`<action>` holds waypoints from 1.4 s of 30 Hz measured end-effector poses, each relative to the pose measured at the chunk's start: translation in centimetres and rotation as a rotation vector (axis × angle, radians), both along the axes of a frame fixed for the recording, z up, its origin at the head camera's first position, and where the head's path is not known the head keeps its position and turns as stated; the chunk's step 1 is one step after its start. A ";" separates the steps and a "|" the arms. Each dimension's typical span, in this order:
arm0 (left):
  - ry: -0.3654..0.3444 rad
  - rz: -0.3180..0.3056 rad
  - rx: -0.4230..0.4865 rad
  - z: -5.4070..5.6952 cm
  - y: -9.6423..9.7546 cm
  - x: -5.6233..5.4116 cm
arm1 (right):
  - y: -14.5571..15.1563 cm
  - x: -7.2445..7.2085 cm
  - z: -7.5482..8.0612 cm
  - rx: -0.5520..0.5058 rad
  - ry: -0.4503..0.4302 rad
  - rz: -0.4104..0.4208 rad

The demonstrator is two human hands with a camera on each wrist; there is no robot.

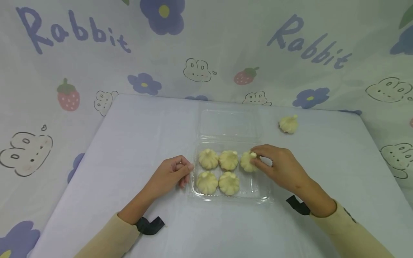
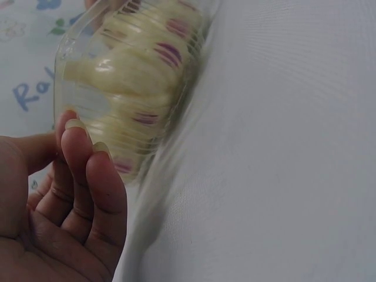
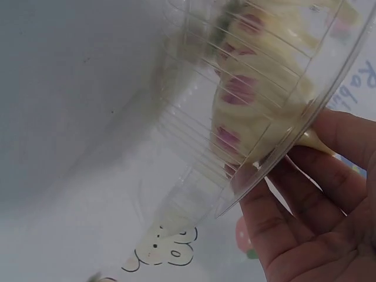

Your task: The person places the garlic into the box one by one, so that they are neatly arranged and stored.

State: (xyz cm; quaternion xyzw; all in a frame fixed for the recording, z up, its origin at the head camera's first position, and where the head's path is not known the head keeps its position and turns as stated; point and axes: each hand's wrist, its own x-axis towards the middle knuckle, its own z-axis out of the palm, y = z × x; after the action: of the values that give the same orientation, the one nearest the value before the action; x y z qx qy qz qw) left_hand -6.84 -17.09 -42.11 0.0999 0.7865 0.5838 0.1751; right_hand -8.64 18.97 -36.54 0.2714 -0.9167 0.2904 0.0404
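A hinged clear plastic container [image 1: 246,193] lies with its lid folded back on the white table. Several whole garlic bulbs [image 1: 228,160] sit inside in two rows, stems up. With thumb and fingers my right hand [image 1: 285,168] pinches a garlic bulb [image 1: 247,162] at the back right of the container; in the right wrist view the container wall [image 3: 264,126] stands before the purple-streaked bulbs. At the container's left edge, my left hand [image 1: 171,175] grips the rim between thumb and curled fingers. Its fingertips [image 2: 76,141] show against the clear wall in the left wrist view.
One more garlic bulb [image 1: 288,124] lies on the table at the back right. The container's lid [image 1: 229,123] stretches flat toward the back. A printed cloth [image 1: 219,46] with rabbits, flowers and strawberries hangs behind the table [image 1: 135,132].
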 end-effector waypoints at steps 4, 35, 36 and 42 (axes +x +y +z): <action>-0.002 -0.003 0.007 0.0 0.0 0.0 | -0.3 0.1 -0.1 0.027 0.000 -0.011; -0.015 0.014 -0.021 0.4 0.0 0.0 | -0.5 0.1 -0.6 0.056 -0.036 -0.068; -0.014 0.014 -0.021 0.4 0.0 0.0 | -0.5 0.1 -0.6 0.054 -0.037 -0.068; -0.015 0.012 -0.015 0.3 0.0 0.0 | -0.5 0.1 -0.6 0.056 -0.040 -0.083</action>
State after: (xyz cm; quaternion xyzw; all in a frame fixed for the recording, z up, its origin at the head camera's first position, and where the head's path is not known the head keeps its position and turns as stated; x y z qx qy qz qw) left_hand -6.82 -17.10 -41.80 0.0895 0.7901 0.5797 0.1780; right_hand -8.54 18.46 -37.09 0.2285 -0.9356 0.2679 0.0266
